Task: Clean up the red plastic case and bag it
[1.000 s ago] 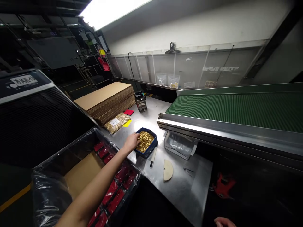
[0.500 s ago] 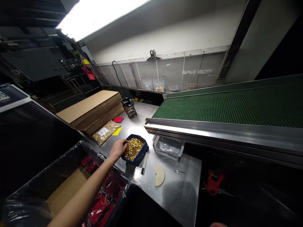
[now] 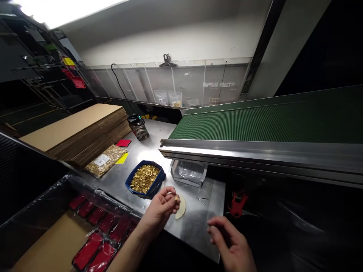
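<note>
My left hand [image 3: 163,207] is closed in a pinch on a small gold-coloured metal piece [image 3: 176,198]. It hovers in front of a pale half-disc [image 3: 181,208], covering part of it. To its upper left, a blue bin [image 3: 129,181] holds many small gold pieces [image 3: 144,178]. My right hand [image 3: 231,241] hangs by the table's right edge, apart from the left. Its fingers curve loosely, thumb and index tips slightly apart, and I see nothing between them. Small pliers-like tools [image 3: 202,200] lie on the metal table [image 3: 193,230] between and beyond the hands.
A green conveyor belt [image 3: 227,124] rises to the right above a grey tray [image 3: 187,179] of clear bags. Left stand stacked cardboard [image 3: 76,126], a labelled bag of gold pieces [image 3: 106,162] and a jar [image 3: 138,127]. A plastic-lined box holds red packets [image 3: 92,249]. A red-handled tool [image 3: 237,204] hangs right.
My left hand has left the blue bin and come right and nearer, with a gold piece in its fingers. My right hand has risen into view. The camera view has shifted right.
</note>
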A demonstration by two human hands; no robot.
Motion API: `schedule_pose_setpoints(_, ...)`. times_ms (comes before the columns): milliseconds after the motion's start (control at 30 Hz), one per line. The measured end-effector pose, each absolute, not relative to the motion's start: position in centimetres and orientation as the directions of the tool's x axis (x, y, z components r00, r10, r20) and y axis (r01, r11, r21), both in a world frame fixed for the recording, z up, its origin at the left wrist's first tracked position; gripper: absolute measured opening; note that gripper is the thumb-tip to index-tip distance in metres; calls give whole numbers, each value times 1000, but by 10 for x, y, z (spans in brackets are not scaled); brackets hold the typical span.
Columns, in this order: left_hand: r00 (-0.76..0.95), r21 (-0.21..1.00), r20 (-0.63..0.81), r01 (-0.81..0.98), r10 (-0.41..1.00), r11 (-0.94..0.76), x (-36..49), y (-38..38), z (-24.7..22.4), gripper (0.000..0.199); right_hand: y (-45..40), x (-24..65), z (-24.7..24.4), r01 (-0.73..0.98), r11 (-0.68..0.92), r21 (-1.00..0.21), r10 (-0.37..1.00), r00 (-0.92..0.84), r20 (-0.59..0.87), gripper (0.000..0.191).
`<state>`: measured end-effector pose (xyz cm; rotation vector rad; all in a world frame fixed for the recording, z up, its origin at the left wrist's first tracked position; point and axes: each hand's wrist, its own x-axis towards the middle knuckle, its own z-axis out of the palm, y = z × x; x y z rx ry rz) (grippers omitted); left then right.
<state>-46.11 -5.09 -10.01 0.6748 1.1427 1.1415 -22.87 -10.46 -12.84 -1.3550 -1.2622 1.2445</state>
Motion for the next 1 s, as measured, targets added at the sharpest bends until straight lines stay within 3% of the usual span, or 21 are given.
schedule_pose_setpoints(100, 157, 790, -392, -448, 907, 419, -433, -65, -95, 47, -85, -249, -89, 136, 104, -985, 977, -197, 76, 28)
schedule_pose_setpoints(200, 208, 728, -431, -494, 878, 475, -420, -76, -97, 43, -76, -258, -74, 151, 89, -985, 956, -290, 42, 20)
schedule_pose_setpoints(333, 152, 714, -466, -517, 872, 471, -410, -89, -110, 42, -78, -256, -88, 35, -57, -998, 986, -158, -61, 19)
schedule_pose_setpoints(500, 130, 636, -572, -553, 810, 538, -403, -100, -124, 39, -90, -240, -115, -72, -243, -967, 970, 12, -245, 34)
schedule_pose_setpoints(700, 196, 496, -669, -600, 717, 627, -404, -97, -132, 40, -103, -227, -127, 13, -220, -975, 975, 41, -219, 37)
schedule_pose_setpoints(867, 224, 498, -635, -613, 739, 614, -401, -97, -135, 38, -110, -229, -123, -23, -224, -974, 974, 38, -225, 33)
schedule_pose_setpoints(1000, 202, 514, -640, -604, 741, 609, -393, -100, -138, 51, -109, -234, -117, 149, -92, -985, 995, 58, -84, 19)
